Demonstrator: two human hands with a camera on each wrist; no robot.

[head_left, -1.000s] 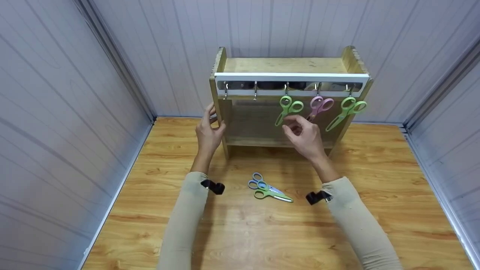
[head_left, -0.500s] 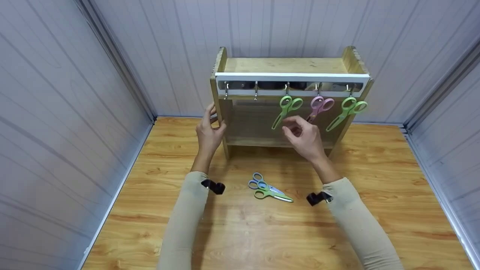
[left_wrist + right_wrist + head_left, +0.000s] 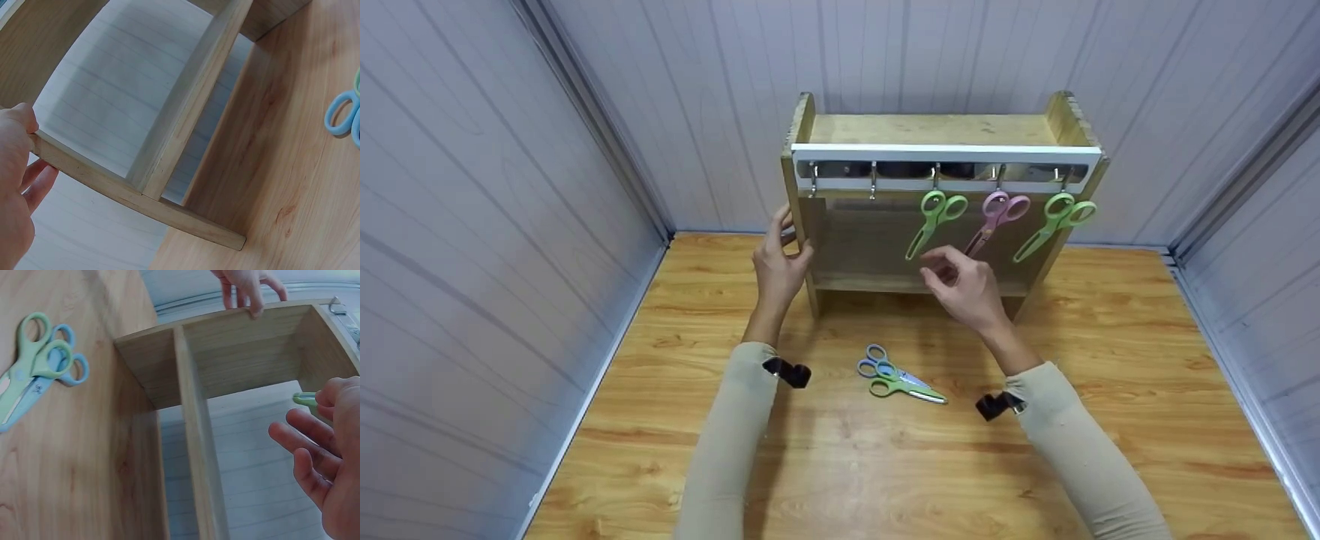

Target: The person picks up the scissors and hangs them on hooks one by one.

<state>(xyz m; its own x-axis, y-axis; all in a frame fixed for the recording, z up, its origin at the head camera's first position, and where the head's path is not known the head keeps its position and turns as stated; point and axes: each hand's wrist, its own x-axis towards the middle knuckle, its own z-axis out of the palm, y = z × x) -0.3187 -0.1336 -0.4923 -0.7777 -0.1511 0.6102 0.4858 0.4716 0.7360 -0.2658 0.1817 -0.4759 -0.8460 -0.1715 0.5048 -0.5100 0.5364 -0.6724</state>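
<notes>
My left hand point(image 3: 781, 266) grips the left side panel of a small wooden shelf point(image 3: 101, 169), with thumb and fingers on either side of its edge. Green scissors point(image 3: 933, 217) hang by a finger loop from the middle hook. Just right of their tip is my right hand point(image 3: 966, 289), fingers loosely bent and nothing held. In the right wrist view, its thumb side overlaps the green tip. Pink scissors point(image 3: 996, 214) and another green pair point(image 3: 1054, 221) hang to the right; my right hand partly hides the pink tip.
A white hook rail point(image 3: 945, 153) runs along the shelf's top front; its two left hooks carry nothing. On the wood-grain floor lie blue scissors point(image 3: 867, 367) partly under green scissors point(image 3: 907, 388). Panel walls stand behind and at both sides.
The middle green scissors' tip swung a little left, away from the right hand's fingers. My right hand then dropped slightly, uncovering more of the pink scissors. The left hand keeps its hold.
</notes>
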